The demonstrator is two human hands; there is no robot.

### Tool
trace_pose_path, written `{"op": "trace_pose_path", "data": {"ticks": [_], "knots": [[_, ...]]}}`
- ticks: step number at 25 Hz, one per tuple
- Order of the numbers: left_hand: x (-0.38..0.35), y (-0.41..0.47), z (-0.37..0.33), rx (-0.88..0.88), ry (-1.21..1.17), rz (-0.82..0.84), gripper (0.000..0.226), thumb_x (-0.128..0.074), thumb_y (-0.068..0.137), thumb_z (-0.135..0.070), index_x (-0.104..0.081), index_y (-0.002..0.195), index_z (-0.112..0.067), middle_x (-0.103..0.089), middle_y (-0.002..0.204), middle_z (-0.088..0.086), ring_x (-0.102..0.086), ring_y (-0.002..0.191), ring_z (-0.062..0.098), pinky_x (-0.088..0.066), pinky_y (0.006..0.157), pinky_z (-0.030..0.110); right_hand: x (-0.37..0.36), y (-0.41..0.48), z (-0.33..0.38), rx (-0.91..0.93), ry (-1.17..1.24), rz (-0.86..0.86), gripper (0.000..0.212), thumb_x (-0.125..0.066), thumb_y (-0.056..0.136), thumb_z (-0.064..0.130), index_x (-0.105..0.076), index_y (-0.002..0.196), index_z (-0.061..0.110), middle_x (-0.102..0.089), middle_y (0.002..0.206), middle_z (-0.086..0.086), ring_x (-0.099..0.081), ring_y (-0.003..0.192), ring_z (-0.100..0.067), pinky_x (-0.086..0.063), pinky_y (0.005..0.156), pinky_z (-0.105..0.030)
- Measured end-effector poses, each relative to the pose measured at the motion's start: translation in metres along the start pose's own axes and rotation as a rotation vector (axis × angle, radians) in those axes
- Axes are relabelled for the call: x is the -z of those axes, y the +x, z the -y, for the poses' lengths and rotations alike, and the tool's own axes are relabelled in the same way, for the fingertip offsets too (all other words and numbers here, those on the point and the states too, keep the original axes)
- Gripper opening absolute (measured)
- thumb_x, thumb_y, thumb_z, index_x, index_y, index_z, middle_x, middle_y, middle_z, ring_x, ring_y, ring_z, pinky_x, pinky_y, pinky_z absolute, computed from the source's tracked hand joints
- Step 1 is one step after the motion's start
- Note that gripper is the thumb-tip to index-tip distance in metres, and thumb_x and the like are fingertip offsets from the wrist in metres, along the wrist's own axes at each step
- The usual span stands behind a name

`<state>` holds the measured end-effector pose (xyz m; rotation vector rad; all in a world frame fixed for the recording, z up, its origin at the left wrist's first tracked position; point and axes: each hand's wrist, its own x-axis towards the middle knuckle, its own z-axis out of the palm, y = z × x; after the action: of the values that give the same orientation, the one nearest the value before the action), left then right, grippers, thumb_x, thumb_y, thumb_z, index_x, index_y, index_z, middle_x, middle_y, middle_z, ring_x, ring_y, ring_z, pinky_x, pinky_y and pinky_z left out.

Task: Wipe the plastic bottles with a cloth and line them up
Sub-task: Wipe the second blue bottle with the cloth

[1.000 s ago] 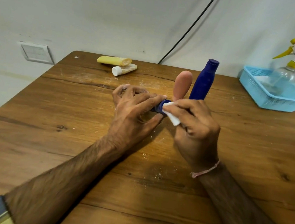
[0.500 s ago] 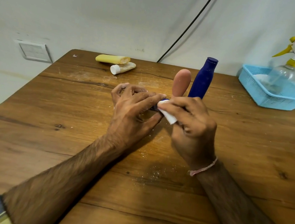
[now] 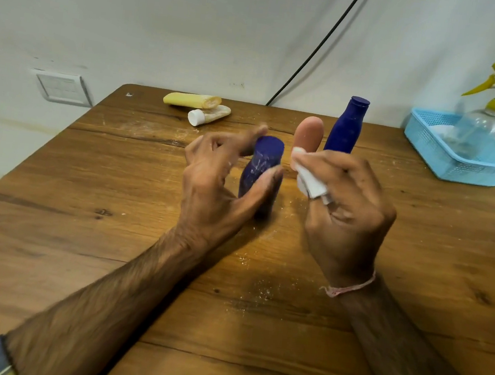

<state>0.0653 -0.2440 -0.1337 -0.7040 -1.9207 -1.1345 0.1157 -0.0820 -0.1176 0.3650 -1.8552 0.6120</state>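
Observation:
A short dark blue bottle [image 3: 262, 170] stands upright on the wooden table [image 3: 111, 233], streaked with white dust. My left hand [image 3: 218, 190] curls around it, thumb on its near side and fingers behind its top. My right hand [image 3: 346, 204] hovers just right of it, shut on a small white cloth [image 3: 310, 182]. Behind stand a rounded pink bottle [image 3: 308, 134] and a tall blue bottle [image 3: 345, 126], side by side. A yellow tube [image 3: 191, 100] and a cream tube with a white cap [image 3: 208, 114] lie at the far edge.
A light blue basket [image 3: 464, 169] sits at the table's far right corner with a clear spray bottle [image 3: 482, 121] in it. White dust speckles the table in front of my hands. A black cable runs down the wall behind.
The short blue bottle has gone from lying under my left hand to standing upright. My right hand with the cloth has pulled away from it to the right.

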Motion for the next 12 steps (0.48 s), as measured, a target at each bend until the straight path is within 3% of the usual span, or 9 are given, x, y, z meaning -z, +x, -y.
{"op": "trace_pose_path", "data": {"ticks": [3,6,12], "knots": [[0.000,0.004,-0.001,0.050,-0.098,0.002,0.057,-0.071,0.092,-0.037,-0.047,0.141,-0.020,-0.066,0.118,-0.002,-0.068,0.105,0.023,-0.050,0.094,0.059,-0.003,-0.002,-0.002,-0.080,-0.008,-0.005,0.022,-0.069,0.089,-0.004,-0.072,0.111,0.001,-0.070,0.106,-0.014,-0.067,0.099,-0.018,-0.052,0.090,-0.019],[-0.001,0.004,0.001,0.032,-0.083,0.051,0.045,-0.068,0.093,-0.037,-0.050,0.134,-0.026,-0.061,0.125,-0.011,-0.067,0.108,0.017,-0.048,0.096,0.060,-0.004,-0.004,-0.002,-0.097,0.015,0.012,0.023,-0.068,0.090,-0.004,-0.072,0.112,0.001,-0.070,0.108,-0.015,-0.067,0.099,-0.019,-0.054,0.090,-0.022],[0.005,0.006,0.019,-0.019,-0.257,0.300,0.077,-0.067,0.079,-0.033,-0.038,0.147,-0.013,-0.055,0.145,0.004,-0.061,0.120,0.023,-0.047,0.099,0.062,-0.006,0.013,0.002,0.021,0.001,0.034,0.022,-0.069,0.087,-0.007,-0.072,0.109,-0.003,-0.069,0.103,-0.019,-0.065,0.098,-0.020,-0.050,0.090,-0.016]]}}
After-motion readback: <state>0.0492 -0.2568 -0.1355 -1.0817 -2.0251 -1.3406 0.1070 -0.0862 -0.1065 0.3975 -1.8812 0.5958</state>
